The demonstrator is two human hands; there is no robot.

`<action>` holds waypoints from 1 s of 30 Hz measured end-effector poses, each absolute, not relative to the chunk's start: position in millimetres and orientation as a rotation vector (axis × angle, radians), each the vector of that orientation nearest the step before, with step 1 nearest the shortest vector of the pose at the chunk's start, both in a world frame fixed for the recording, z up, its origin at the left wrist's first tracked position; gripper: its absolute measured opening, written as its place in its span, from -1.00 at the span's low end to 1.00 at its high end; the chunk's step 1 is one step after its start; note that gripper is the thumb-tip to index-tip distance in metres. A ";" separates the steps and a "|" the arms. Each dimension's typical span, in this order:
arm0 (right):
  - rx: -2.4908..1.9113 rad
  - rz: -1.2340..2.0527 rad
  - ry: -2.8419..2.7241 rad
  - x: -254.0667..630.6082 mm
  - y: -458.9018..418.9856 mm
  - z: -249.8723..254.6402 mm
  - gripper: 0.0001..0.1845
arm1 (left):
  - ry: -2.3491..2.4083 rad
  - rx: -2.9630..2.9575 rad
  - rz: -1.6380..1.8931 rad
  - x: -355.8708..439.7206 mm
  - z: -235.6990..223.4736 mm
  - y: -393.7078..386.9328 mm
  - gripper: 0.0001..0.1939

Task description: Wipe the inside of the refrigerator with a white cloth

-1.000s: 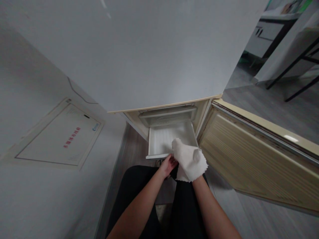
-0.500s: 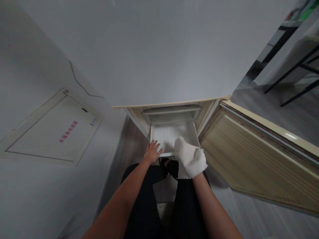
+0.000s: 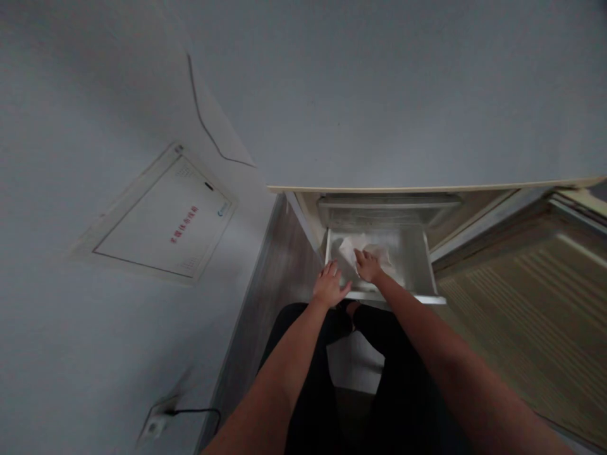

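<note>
A pale, shallow drawer (image 3: pixel 413 254) is pulled out from the low compartment of a refrigerator. Inside it lies a white cloth (image 3: pixel 351 244), spread and crumpled on the drawer's floor. My right hand (image 3: pixel 368 265) is on the cloth, fingers pointing to the far left, holding it against the bottom. Part of the cloth shows on either side of the hand. At the drawer's front left corner rests my left hand (image 3: pixel 328 284), its fingers spread over the edge and holding nothing.
An opened refrigerator door (image 3: pixel 526 303) with a ribbed inner side stands at the right. On the left wall are a white panel (image 3: pixel 165 218) with red lettering and a socket (image 3: pixel 154 426) with a black cord. My knees are close under the drawer's front.
My right hand, earlier covered by the cloth near the drawer's front right, has moved in and now presses the cloth on its floor. My left hand stays at the front left corner. The view has shifted.
</note>
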State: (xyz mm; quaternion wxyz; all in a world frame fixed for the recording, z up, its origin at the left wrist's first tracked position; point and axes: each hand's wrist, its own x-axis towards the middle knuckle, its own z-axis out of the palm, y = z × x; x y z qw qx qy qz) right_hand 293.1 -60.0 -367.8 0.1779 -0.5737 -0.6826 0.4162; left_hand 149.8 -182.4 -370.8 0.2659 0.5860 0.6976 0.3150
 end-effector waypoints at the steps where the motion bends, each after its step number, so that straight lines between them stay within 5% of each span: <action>1: -1.564 1.225 -2.056 290.3 -56.5 -380.6 -0.64 | 1.885 1.596 0.831 148.9 -371.9 -182.8 -0.77; 4: -1.446 1.080 -2.525 283.2 -44.9 -413.1 -0.29 | 1.901 1.644 0.787 145.8 -375.8 -184.7 -0.73; 8: -1.462 0.566 -2.834 248.5 -25.5 -434.0 -0.19 | 1.918 1.715 0.701 144.1 -378.1 -186.3 -0.66; 15: -1.356 0.590 -3.069 223.6 16.7 -447.7 0.11 | 2.101 1.910 0.249 147.0 -373.8 -185.3 -0.55; 24: -1.742 0.185 -2.755 397.9 40.2 -465.5 0.17 | 2.121 1.993 0.169 148.3 -371.8 -185.8 -0.55; 30: -2.056 0.334 -2.626 374.5 7.1 -474.5 0.31 | 2.122 2.007 0.161 149.0 -374.7 -185.6 -0.57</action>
